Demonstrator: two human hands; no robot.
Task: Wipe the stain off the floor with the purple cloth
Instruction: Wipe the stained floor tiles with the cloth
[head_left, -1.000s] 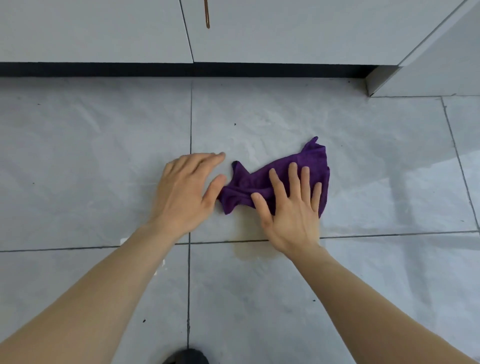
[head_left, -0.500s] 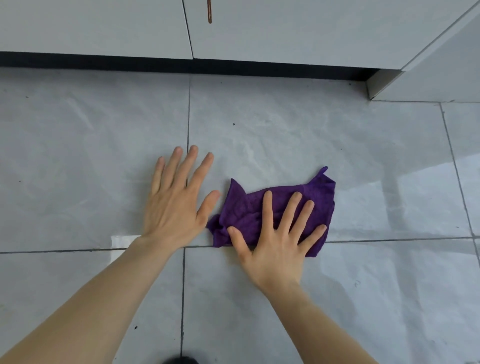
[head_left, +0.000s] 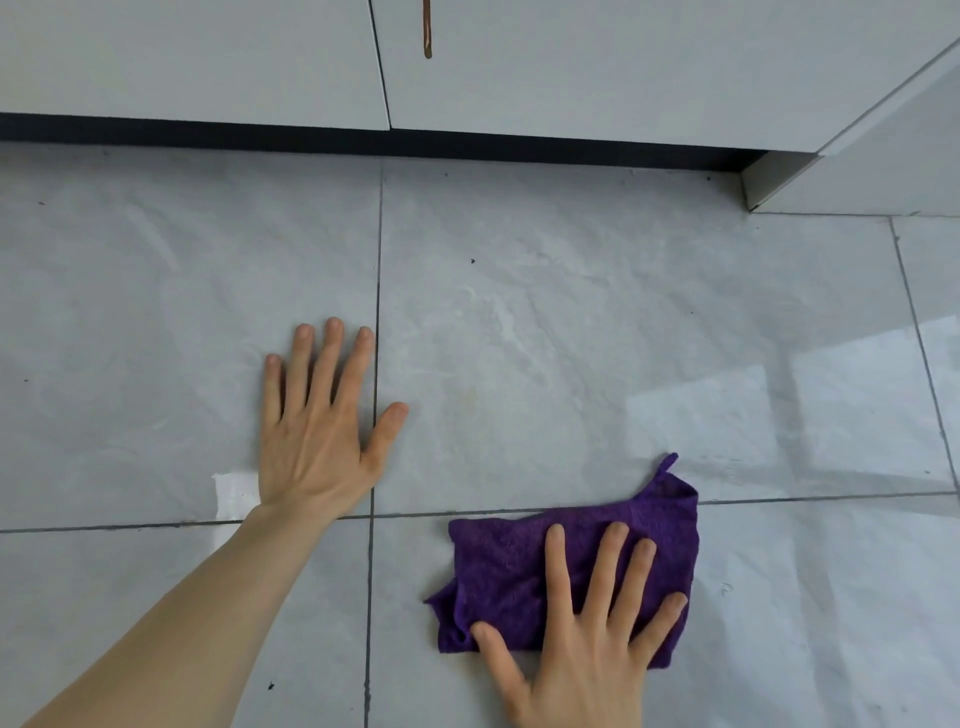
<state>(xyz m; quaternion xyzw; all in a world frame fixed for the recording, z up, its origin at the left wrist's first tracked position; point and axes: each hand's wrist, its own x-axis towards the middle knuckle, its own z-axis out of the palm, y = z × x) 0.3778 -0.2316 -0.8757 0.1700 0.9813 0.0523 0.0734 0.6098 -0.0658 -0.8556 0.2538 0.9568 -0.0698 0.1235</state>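
Note:
The purple cloth (head_left: 509, 571) lies crumpled on the grey floor tiles (head_left: 571, 338), just below a grout line. My right hand (head_left: 582, 660) presses flat on its lower right part, fingers spread, so that part is hidden. To the left of the cloth, apart from it, my left hand (head_left: 317, 441) rests palm down on the floor with the fingers apart and holds nothing. A faint yellowish smudge (head_left: 470, 395) shows on the tile above the cloth, between the two hands.
White cabinet doors (head_left: 208, 52) run along the far edge above a dark kick strip (head_left: 363, 137). A brown drip (head_left: 427, 31) runs down one door. Another cabinet corner (head_left: 857, 171) juts out at the far right. Small dark specks dot the tiles.
My right hand has dragged the cloth toward me and to the right, across the grout line, away from the left hand. The left hand has stayed flat on the floor.

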